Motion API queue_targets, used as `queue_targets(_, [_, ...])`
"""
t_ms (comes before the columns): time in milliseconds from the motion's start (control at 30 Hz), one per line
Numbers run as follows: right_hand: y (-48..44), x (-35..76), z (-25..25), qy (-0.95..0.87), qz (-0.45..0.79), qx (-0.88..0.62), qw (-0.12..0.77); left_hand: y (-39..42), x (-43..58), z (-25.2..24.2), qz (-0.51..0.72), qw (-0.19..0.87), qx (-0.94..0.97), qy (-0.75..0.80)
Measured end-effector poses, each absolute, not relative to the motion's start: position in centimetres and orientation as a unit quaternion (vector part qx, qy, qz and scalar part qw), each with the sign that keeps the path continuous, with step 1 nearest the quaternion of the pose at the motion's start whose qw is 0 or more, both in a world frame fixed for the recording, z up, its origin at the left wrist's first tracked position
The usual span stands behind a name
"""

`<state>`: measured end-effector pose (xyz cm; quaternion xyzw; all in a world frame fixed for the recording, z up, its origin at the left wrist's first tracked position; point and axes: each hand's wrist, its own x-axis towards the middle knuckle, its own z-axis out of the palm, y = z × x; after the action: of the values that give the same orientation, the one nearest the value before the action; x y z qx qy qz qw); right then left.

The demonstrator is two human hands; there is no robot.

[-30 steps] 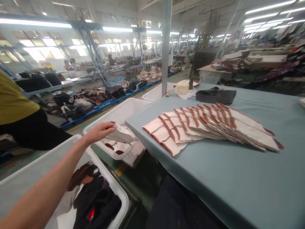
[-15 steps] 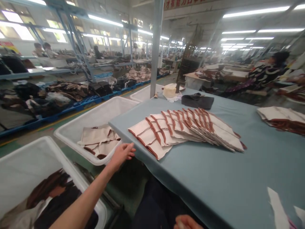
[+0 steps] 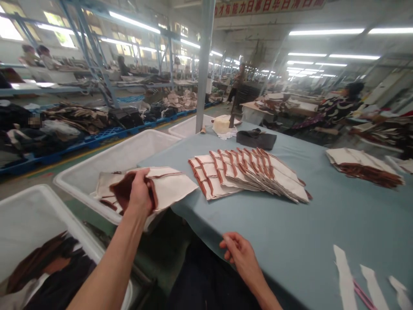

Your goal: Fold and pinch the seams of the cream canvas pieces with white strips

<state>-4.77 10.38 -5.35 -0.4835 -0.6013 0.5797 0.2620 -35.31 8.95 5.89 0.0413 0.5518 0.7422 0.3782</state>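
My left hand (image 3: 141,189) grips a cream fabric piece with brown lining (image 3: 172,185) by its edge. The piece gapes at the brown-lined end, and its other end reaches over the table's corner. To its right, a fanned row of similar cream pieces (image 3: 226,170) with brown edging lies overlapped on the blue-green table (image 3: 290,241). Over the near table edge is my right hand (image 3: 240,254), its fingers loosely bent and apart, with nothing seen in them.
A white bin (image 3: 74,165) with more cream pieces stands left of the table; another bin (image 3: 61,202) with dark cloth is nearer. A second cream stack (image 3: 358,161), dark cloth (image 3: 256,140), white strips (image 3: 345,275) and a metal post (image 3: 204,69) are around. A co-worker (image 3: 342,101) sits at far right.
My left hand has taken hold of the end piece of the fanned row and drawn it left, off the row. My right hand has risen into view at the table edge. The camera has turned slightly right.
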Motion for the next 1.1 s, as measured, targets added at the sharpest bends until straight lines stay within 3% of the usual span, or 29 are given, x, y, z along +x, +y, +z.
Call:
queue_targets(133, [8.5,-4.1,-6.2,-0.598,0.536,-0.516,0.299,3.9,-31.4,6.9,0.700,0.433,0.120,0.555])
queue_targets(233, [5.8,-3.5,-4.9,-0.713,0.383,-0.489,0.326,0.9,-27.3,7.3,0.657,0.492,0.141,0.553])
queue_targets(400, [3.2,-2.8,-1.7,-0.836,0.134,-0.293,0.444,-1.6,-22.5,9.5,0.651,0.618,0.075,0.435])
queue_targets(533, [2.8,-0.6,-0.4,-0.827,0.105,-0.261,0.486,-2.6,-20.3,10.8,0.575,0.763,-0.003,0.295])
queue_targets(667, [2.0,2.0,0.8,-0.814,0.103,-0.257,0.511,-2.5,-18.4,11.5,0.514,0.826,0.017,0.232])
queue_targets(867, [0.6,5.8,2.7,-0.813,0.146,-0.300,0.478,-0.8,-16.3,10.0,0.541,0.762,0.175,0.311])
queue_targets(1000, [-0.5,8.5,2.7,-0.829,0.131,-0.358,0.408,-1.5,-15.0,8.7,0.398,0.606,0.523,0.447])
queue_targets(1100, [-1.4,10.0,2.2,-0.823,0.137,-0.389,0.391,-1.6,-13.6,8.6,0.294,0.506,0.648,0.488])
